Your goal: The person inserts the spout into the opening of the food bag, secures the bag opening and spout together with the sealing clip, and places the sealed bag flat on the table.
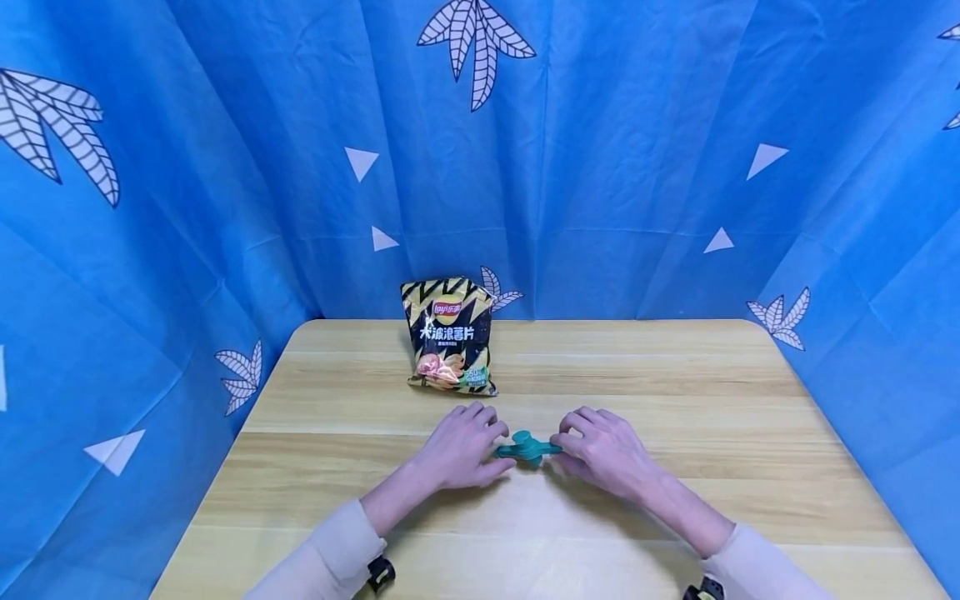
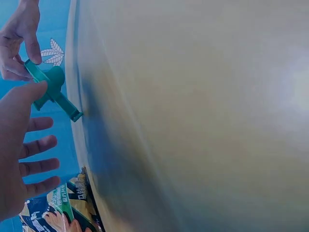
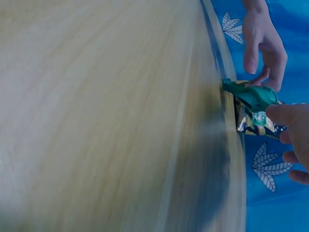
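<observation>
A green bag clip [image 1: 527, 448] with a round spout-like cap is between the two hands, over the front half of the table. My right hand [image 1: 606, 454] pinches its right end between thumb and index finger. On the other side, my left hand [image 1: 468, 446] has its thumb and index finger spread about the clip's left end. In the left wrist view that left hand [image 2: 17, 145] shows nearly straight, parted fingers, and its thumb overlaps the clip [image 2: 53, 87]. Whether the clip touches the tabletop, I cannot tell.
A dark and yellow Lay's chip bag [image 1: 450, 337] stands behind the hands, left of centre. The wooden table [image 1: 712, 375] has rounded back corners. Blue curtains [image 1: 600, 150] with white leaf prints enclose it at the back and sides.
</observation>
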A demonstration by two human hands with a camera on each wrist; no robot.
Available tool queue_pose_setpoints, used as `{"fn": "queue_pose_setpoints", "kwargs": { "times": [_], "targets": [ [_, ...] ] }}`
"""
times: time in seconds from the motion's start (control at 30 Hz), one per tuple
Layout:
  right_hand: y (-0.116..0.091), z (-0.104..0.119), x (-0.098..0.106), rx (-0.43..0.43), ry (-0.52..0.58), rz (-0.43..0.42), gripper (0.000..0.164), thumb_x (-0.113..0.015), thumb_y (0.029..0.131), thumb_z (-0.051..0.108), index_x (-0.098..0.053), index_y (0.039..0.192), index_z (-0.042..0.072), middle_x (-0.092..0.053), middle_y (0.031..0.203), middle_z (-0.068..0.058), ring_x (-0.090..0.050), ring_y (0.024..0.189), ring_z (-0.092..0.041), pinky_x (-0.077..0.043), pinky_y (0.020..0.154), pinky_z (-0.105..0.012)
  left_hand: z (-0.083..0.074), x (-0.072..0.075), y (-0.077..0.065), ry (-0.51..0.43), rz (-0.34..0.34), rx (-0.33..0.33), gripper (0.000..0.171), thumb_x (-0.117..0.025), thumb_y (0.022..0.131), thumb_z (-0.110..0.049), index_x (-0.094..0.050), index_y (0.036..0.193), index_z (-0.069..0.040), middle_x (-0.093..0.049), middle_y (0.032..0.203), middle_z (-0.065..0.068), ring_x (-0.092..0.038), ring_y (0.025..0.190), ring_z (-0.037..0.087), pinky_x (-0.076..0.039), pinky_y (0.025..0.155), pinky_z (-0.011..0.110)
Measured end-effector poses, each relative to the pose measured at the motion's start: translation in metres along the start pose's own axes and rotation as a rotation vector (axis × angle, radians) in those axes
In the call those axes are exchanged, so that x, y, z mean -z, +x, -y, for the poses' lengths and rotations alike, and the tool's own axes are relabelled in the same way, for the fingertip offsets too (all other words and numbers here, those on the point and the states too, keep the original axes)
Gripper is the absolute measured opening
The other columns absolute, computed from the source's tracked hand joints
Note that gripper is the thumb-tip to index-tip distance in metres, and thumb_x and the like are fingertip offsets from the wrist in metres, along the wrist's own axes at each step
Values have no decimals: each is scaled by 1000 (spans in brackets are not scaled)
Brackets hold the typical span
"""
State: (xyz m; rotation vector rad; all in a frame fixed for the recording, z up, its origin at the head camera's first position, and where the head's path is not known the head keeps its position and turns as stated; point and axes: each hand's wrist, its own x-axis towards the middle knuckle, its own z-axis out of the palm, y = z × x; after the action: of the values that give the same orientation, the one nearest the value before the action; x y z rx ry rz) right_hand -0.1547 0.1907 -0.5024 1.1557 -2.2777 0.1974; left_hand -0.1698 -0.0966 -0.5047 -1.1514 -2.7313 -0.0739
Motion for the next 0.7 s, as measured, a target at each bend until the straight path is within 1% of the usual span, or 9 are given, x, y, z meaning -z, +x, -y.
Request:
{"fn": "queue_pose_setpoints", "kwargs": {
  "times": [0.17, 0.27, 0.33, 0.4, 0.5, 0.57, 0.7],
  "targets": [
    [0, 0, 2, 8, -15, -3, 27, -91, 78, 37, -80, 99, 25, -73, 97, 5, -69, 92, -16, -61, 75, -32, -2, 3, 9, -6, 26, -2, 54, -57, 98, -69, -70, 123, -23, -67, 115, -1, -62, 111, 18, -55, 102, 40],
    [0, 0, 2, 14, -22, -7, 26, -91, 77, 36, -80, 99, 25, -73, 97, 6, -69, 92, -17, -61, 75, -32, -3, 5, 14, -28, 50, 5, 56, -53, 99, -70, -70, 124, -23, -68, 120, 2, -64, 122, 25, -53, 109, 46],
    [0, -1, 2, 19, -28, -12, 26, -92, 77, 35, -80, 99, 25, -72, 96, 6, -69, 91, -16, -60, 75, -32, -5, 5, 17, -39, 61, 9, 57, -51, 100, -70, -70, 123, -22, -68, 122, 3, -64, 124, 27, -52, 110, 47],
    [0, -1, 2, 26, -33, -18, 27, -92, 76, 34, -80, 98, 25, -72, 95, 6, -69, 91, -16, -60, 74, -32, -6, 5, 20, -46, 65, 15, 57, -48, 102, -70, -71, 122, -22, -68, 121, 4, -64, 124, 28, -53, 110, 47],
    [0, -1, 2, 33, -38, -29, 29, -94, 74, 33, -79, 97, 25, -71, 94, 6, -69, 90, -16, -60, 73, -31, -7, 5, 23, -48, 60, 13, 56, -45, 103, -69, -72, 117, -22, -68, 116, 2, -63, 114, 23, -54, 105, 44],
    [0, -1, 2, 37, -38, -34, 29, -94, 73, 32, -79, 97, 25, -71, 94, 6, -69, 90, -16, -60, 73, -31, -8, 5, 25, -46, 60, 11, 55, -44, 104, -69, -72, 115, -22, -67, 114, 1, -62, 111, 21, -53, 106, 43],
    [-1, 0, 2, 46, -43, -37, 28, -94, 74, 33, -79, 97, 24, -71, 94, 6, -69, 90, -16, -60, 74, -31, -10, 4, 26, -41, 70, 3, 54, -42, 106, -67, -71, 113, -22, -65, 111, -1, -59, 106, 17, -53, 103, 40]
  ]
}}
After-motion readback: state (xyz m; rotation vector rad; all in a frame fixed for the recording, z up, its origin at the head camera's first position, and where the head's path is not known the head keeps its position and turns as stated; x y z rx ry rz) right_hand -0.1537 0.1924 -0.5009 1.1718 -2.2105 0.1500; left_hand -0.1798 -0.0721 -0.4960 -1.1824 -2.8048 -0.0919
